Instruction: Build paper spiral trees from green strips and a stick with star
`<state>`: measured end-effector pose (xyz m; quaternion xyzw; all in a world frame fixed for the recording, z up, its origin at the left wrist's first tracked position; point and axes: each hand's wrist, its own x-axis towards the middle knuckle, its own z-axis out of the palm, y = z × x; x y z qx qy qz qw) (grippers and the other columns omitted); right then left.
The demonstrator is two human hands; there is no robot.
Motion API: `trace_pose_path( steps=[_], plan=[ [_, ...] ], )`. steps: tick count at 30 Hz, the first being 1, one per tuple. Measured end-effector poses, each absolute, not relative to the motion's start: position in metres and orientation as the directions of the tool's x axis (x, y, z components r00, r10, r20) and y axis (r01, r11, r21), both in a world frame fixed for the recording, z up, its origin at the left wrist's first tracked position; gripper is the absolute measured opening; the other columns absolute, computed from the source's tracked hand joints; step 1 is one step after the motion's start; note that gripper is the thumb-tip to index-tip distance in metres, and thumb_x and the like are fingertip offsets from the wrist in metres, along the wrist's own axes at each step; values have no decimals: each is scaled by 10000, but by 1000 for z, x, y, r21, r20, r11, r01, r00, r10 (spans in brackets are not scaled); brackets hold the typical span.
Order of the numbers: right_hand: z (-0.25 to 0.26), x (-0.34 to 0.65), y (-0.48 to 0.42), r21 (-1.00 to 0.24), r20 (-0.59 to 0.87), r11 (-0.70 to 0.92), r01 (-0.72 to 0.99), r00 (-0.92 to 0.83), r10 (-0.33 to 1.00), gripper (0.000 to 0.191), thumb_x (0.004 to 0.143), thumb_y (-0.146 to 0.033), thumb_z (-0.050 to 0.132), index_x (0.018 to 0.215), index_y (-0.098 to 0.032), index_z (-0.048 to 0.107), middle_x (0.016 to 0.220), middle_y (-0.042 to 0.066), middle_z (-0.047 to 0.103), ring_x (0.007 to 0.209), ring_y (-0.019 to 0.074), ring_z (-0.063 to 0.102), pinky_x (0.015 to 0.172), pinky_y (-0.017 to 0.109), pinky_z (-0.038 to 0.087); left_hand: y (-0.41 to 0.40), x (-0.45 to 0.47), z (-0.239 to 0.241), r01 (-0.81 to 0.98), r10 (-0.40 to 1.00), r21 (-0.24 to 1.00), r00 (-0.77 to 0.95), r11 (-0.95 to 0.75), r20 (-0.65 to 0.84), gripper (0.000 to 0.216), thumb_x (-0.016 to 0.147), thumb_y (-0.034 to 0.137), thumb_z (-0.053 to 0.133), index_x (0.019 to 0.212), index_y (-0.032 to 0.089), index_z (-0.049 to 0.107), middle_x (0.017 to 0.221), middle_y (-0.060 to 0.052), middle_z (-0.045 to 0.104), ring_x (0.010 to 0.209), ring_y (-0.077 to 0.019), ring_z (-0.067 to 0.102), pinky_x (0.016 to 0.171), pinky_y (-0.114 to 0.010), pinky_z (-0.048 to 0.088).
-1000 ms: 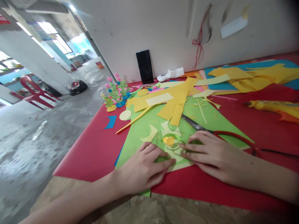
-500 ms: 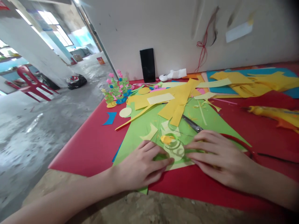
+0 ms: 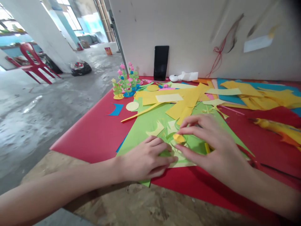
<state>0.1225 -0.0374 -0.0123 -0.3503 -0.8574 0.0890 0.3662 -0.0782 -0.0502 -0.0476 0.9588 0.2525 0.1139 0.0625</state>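
Observation:
My left hand (image 3: 150,158) rests low on the green paper sheet (image 3: 131,141), its fingers bent and its thumb pressed on a pale yellow paper piece (image 3: 182,157). Between the thumb and fingers of my right hand (image 3: 207,141) is a small folded yellow paper piece (image 3: 179,138), just above the pale paper. The hand partly hides a pair of scissors, whose red handle (image 3: 246,153) shows to its right. Pale yellow offcuts (image 3: 156,128) lie beyond my left hand. Farther back are wide yellow paper strips (image 3: 185,108).
Small paper flowers (image 3: 127,78) stand at the back left, near a pale paper disc (image 3: 132,106) and a blue scrap (image 3: 116,109). A black phone (image 3: 161,62) leans on the wall. At the right lies a yellow glue gun (image 3: 270,125). Red paper (image 3: 94,125) covers the table.
My right hand has moved left and up, and its thumb and fingers have closed round the folded yellow piece. That piece has shifted slightly right. My left hand stays pressed on the paper.

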Motion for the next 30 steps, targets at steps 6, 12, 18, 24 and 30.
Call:
trace_pose_path(
  steps=[6, 12, 18, 24, 30],
  plan=[
    [-8, 125, -36, -515, 525, 687, 513, -444, 726, 81, 765, -161, 618, 790, -219, 567, 877, 15, 582, 847, 160, 539, 723, 290, 437, -52, -84, -46, 409, 431, 139, 831, -902, 351, 233, 838, 188, 467, 1035, 189, 591, 1012, -48, 627, 852, -175, 499, 780, -330, 362],
    [3, 132, -28, -524, 533, 648, 552, -380, 756, 54, 780, -293, 612, 761, -251, 582, 865, 6, 607, 792, 166, 581, 692, 297, 478, -55, -83, -41, 358, 359, 92, 814, -929, 457, 162, 827, 195, 474, 922, 154, 599, 780, -35, 650, 728, -154, 514, 713, -328, 366],
    [24, 109, 5, -615, 539, 624, 482, -320, 779, 118, 720, -359, 667, 727, -246, 634, 834, 2, 652, 770, 175, 607, 716, 316, 482, -61, -89, -36, 260, 207, -58, 867, -964, 453, 208, 843, 250, 477, 879, 110, 627, 660, -20, 591, 638, -136, 462, 644, -308, 371],
    [33, 30, 63, -758, 464, 558, 337, -322, 825, 127, 715, -299, 664, 733, -174, 680, 803, 9, 679, 799, 167, 614, 738, 303, 461, -39, -143, -32, 415, 282, -198, 831, -888, 479, 154, 821, 195, 484, 879, 126, 610, 605, -4, 588, 619, -137, 469, 593, -292, 356],
    [7, -55, 126, -789, 417, 526, 319, -350, 839, 215, 784, -319, 625, 854, -117, 626, 873, 35, 653, 822, 146, 613, 760, 335, 497, 5, -199, -32, 771, 683, -32, 582, -636, 442, 188, 834, 164, 437, 811, 167, 623, 712, -26, 650, 696, -148, 519, 659, -275, 399]
  ],
)
